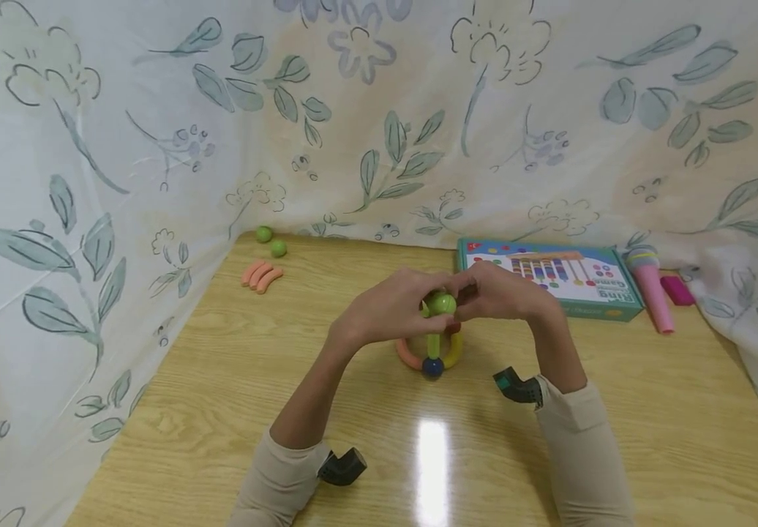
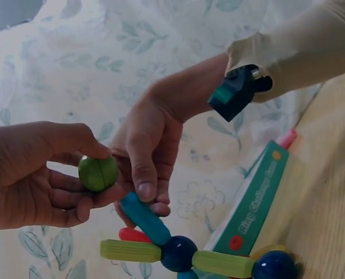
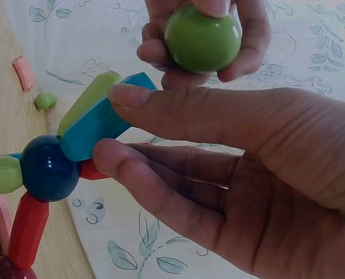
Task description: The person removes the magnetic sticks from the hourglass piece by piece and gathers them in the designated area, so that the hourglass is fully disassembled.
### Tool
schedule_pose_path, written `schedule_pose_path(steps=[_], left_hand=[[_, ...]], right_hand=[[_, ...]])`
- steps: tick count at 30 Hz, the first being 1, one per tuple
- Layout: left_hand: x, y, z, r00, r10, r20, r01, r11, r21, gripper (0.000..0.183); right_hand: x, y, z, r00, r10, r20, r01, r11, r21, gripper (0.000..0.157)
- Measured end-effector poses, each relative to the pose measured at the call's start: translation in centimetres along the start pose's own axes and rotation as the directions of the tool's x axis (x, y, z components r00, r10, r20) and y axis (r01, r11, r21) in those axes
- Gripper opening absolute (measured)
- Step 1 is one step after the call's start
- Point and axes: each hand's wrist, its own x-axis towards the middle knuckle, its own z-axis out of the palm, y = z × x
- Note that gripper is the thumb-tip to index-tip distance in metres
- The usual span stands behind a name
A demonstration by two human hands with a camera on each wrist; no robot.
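Note:
My left hand pinches a green ball between thumb and fingers. Facing it, my right hand grips a blue ribbed stick with thumb and fingertips. That stick's lower end meets a dark blue ball, from which light green sticks and a red stick also branch. The green ball is close by the blue stick's upper end. Lower down, the toy frame stands on the table with an orange curved piece, a yellow curved piece and another dark blue ball.
At the back left of the wooden table lie two green balls and several orange curved pieces. A flat game box is behind my right hand. Beside it lie a pink toy microphone and a magenta block.

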Motion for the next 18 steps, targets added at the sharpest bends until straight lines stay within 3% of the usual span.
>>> schedule_pose_path(steps=[5, 10, 15, 18], left_hand=[[-0.6, 0.1, -0.8, 0.999, -0.022, -0.023, 0.022, 1.000, 0.006, 0.026], [-1.8, -0.6, -2.2, 0.992, -0.064, -0.107, 0.065, 0.998, 0.011, 0.027], [-3.5, -3.0, -3.8, 0.973, -0.132, -0.191, 0.140, 0.990, 0.029, 0.027], [-4.7, -4.9, -4.7, 0.954, -0.211, -0.212, 0.223, 0.974, 0.034, 0.029]], right_hand=[[-0.1, -0.3, 0.0, 0.999, 0.008, 0.040, -0.009, 0.999, 0.031, 0.007], [0.0, -0.1, -0.1, 0.998, 0.009, 0.064, -0.012, 0.999, 0.039, 0.011], [0.0, 1.6, -0.2, 0.993, 0.112, 0.038, -0.112, 0.994, -0.004, 0.015], [0.4, 3.1, 0.2, 0.981, 0.190, 0.037, -0.187, 0.979, -0.075, 0.023]])
